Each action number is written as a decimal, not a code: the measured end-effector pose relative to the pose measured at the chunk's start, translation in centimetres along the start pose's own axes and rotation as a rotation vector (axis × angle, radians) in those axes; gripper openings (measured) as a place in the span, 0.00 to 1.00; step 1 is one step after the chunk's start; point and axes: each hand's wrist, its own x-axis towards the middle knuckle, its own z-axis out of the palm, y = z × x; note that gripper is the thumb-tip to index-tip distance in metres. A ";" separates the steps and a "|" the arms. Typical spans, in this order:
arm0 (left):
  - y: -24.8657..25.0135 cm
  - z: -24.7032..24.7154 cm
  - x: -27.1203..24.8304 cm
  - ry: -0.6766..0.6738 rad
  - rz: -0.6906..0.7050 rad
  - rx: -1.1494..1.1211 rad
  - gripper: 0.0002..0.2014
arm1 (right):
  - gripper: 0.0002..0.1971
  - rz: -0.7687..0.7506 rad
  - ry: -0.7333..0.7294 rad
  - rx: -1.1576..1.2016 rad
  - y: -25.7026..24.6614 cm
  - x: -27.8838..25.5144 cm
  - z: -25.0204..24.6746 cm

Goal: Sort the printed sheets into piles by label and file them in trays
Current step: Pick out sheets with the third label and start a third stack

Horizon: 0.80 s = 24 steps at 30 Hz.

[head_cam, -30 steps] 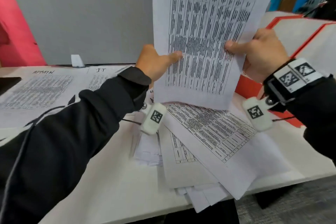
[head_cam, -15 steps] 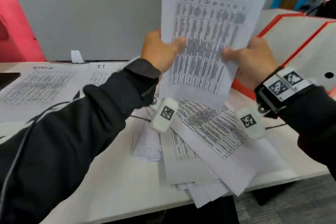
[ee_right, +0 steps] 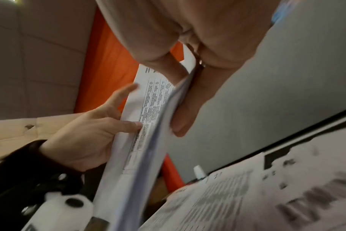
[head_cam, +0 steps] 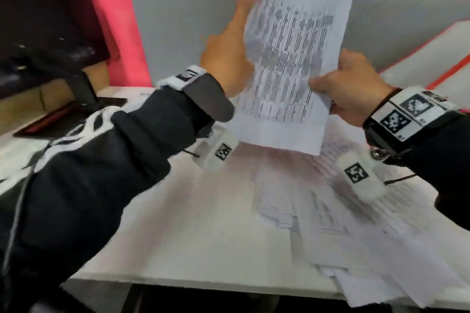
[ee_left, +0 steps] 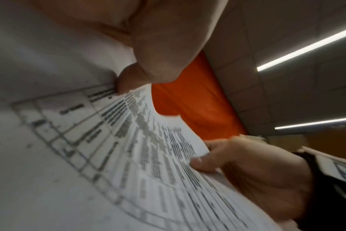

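I hold one printed sheet [head_cam: 292, 58] upright above the desk, its table of text facing me. My left hand [head_cam: 229, 63] grips its left edge, with the thumb [ee_left: 126, 84] on the printed face and the index finger stretched up along the edge. My right hand [head_cam: 348, 86] pinches the lower right edge between thumb and fingers [ee_right: 184, 112]. The right wrist view shows a handwritten label [ee_right: 148, 71] at the sheet's top; it seems to start with H. A loose heap of printed sheets [head_cam: 343, 223] lies on the desk below, blurred.
A white tray with red edges [head_cam: 432, 58] stands at the right. A grey partition [head_cam: 178, 33] rises behind the white desk [head_cam: 190, 249]. A dark flat object [head_cam: 63, 114] lies far left. Labelled sheets [ee_right: 247, 187] lie flat beneath my right wrist. Some sheets overhang the front edge.
The sheet has risen higher in both hands. My left index finger now stretches up along its left edge. The head view has swung left, and the labelled piles at the left are out of sight.
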 end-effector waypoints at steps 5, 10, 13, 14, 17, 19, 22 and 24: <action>-10.4 -11.0 -3.3 -0.168 -0.192 0.270 0.25 | 0.18 0.144 -0.394 -0.040 -0.9 -0.8 7.7; -20.7 -20.4 -10.8 -0.210 -0.511 0.403 0.24 | 0.15 0.151 -0.454 -0.254 0.2 0.3 7.4; -24.9 -22.5 -14.5 -0.194 -0.677 0.387 0.22 | 0.12 0.152 -0.377 -0.351 1.6 1.6 4.7; -26.2 -22.9 -15.5 -0.205 -0.708 0.398 0.22 | 0.10 0.161 -0.352 -0.378 2.0 2.0 3.6; -29.1 -23.8 -17.0 -0.231 -0.793 0.441 0.23 | 0.06 0.201 -0.276 -0.459 3.2 3.0 0.4; -30.3 -24.2 -17.3 -0.226 -0.842 0.455 0.23 | 0.08 0.200 -0.228 -0.551 4.1 3.6 -1.5; -31.5 -24.6 -16.9 -0.291 -0.900 0.536 0.21 | 0.30 0.175 -0.237 -0.724 7.4 6.3 -4.9; -32.9 -25.3 -16.9 -0.418 -0.916 0.647 0.19 | 0.46 0.174 -0.254 -0.761 9.7 7.8 -7.0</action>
